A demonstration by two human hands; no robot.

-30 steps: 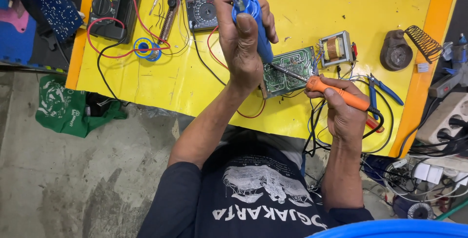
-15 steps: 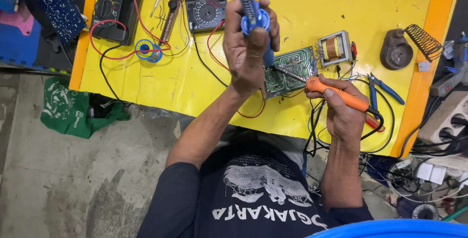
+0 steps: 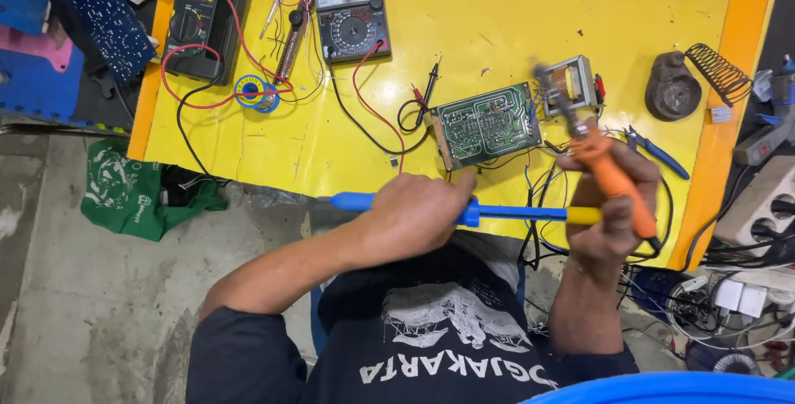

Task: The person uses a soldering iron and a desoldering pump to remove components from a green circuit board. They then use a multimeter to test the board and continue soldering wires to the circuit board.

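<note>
Yellow table (image 3: 513, 15): green circuit board (image 3: 487, 124), two multimeters (image 3: 352, 7), pliers (image 3: 656, 150).

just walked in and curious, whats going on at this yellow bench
A person sits at a yellow table doing electronics work. The left hand grips a blue desoldering pump held level near the table's edge. The right hand holds an orange-handled soldering iron, tip raised near a small transformer, just off the green circuit board. Two multimeters lie farther back.
</note>
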